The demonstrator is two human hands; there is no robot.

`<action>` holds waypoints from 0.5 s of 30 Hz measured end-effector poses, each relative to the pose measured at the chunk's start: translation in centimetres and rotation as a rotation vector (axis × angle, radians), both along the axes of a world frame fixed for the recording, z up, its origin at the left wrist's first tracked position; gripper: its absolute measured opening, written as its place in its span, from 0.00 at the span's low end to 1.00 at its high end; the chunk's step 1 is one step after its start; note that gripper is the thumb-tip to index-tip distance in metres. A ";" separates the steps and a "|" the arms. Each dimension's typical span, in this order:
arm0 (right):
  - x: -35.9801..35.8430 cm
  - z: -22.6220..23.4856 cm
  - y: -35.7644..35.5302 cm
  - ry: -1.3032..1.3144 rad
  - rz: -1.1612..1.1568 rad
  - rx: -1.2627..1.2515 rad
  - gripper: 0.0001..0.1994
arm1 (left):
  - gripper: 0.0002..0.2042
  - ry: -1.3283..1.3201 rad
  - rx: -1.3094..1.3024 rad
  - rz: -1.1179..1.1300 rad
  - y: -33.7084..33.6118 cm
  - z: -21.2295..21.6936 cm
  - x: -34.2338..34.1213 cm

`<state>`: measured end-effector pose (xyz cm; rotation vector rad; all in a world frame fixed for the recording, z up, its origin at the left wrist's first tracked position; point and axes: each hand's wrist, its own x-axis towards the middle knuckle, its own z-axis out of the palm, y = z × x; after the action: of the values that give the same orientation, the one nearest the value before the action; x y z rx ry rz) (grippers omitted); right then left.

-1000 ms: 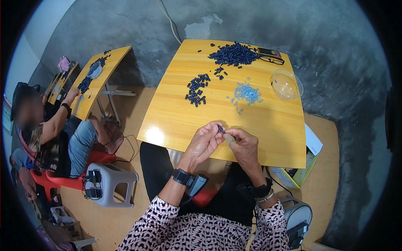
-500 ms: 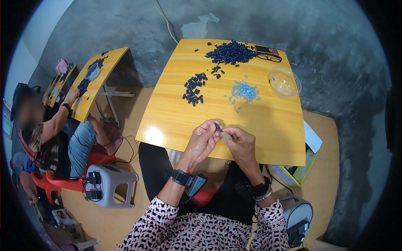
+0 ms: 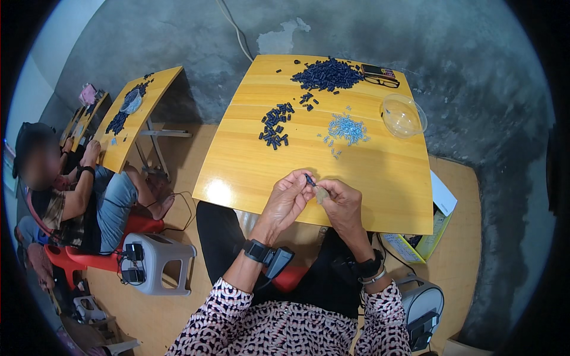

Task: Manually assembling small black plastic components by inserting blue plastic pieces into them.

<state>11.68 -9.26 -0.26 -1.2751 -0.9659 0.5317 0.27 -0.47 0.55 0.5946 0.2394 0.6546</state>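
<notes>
Grey wall (image 3: 356,29) across the top of the frame, patchy finish. Yellow table (image 3: 261,184) set below it, mid-frame. Black heap (image 3: 326,76) piled at the table's upper edge; smaller black group (image 3: 276,126) spread left of centre. Blue bits (image 3: 347,130) heaped right of centre. Clear bowl (image 3: 409,116) and glasses (image 3: 389,82) placed toward the table's upper right, with a keypad device (image 3: 383,72) right by the glasses.

Both hands held close together over the table's lower edge, centre frame. Small dark part (image 3: 309,180) pinched in the fingertips of the left hand (image 3: 286,199), grip narrow. Tan piece (image 3: 322,195) seemingly pinched by the right hand (image 3: 345,203), also narrow (its kind can't be told at this size).

Key relation: the part's long axis is slanted from upper left to lower right, lower end pointed at the tan piece. The part is sited at the left hand's upper right and the right hand's upper left; the left hand is nearer, being in contact. Whether part and tan piece are touching can't be told.

Far left: another person (image 3: 74,204) seated at a side table (image 3: 133,127), similar black pieces laid out there.
</notes>
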 end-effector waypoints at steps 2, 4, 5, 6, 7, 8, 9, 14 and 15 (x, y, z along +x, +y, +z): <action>0.0 0.1 0.0 -0.014 -0.009 0.010 0.06 | 0.08 -0.001 0.012 -0.003 0.0 -0.1 0.0; -0.1 0.2 0.0 -0.044 -0.029 0.033 0.05 | 0.09 0.005 0.017 -0.009 0.0 -0.2 0.1; -0.1 0.4 0.0 -0.043 -0.028 0.033 0.05 | 0.09 0.006 0.017 -0.009 0.1 -0.3 0.1; -0.1 0.7 -0.1 -0.085 -0.011 0.008 0.04 | 0.09 0.008 0.024 0.004 0.1 -0.4 0.1; -0.1 0.9 -0.2 -0.127 0.006 -0.016 0.04 | 0.09 0.010 0.031 0.017 0.1 -0.4 0.1; -0.1 0.8 -0.2 -0.127 0.004 -0.016 0.04 | 0.09 0.010 0.031 0.015 0.0 -0.4 0.1; -0.1 0.6 -0.1 -0.127 0.003 -0.015 0.04 | 0.09 0.016 0.035 0.013 0.0 -0.4 0.1; 0.0 0.7 -0.2 -0.160 -0.015 -0.024 0.03 | 0.09 0.025 0.035 0.015 0.0 -0.4 0.2; 0.0 1.0 -0.3 -0.184 -0.028 -0.042 0.04 | 0.10 0.030 0.040 0.022 0.0 -0.4 0.2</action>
<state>11.65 -9.55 0.74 -1.3915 -1.0933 0.4201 0.48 -0.51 0.10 0.6414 0.2614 0.6736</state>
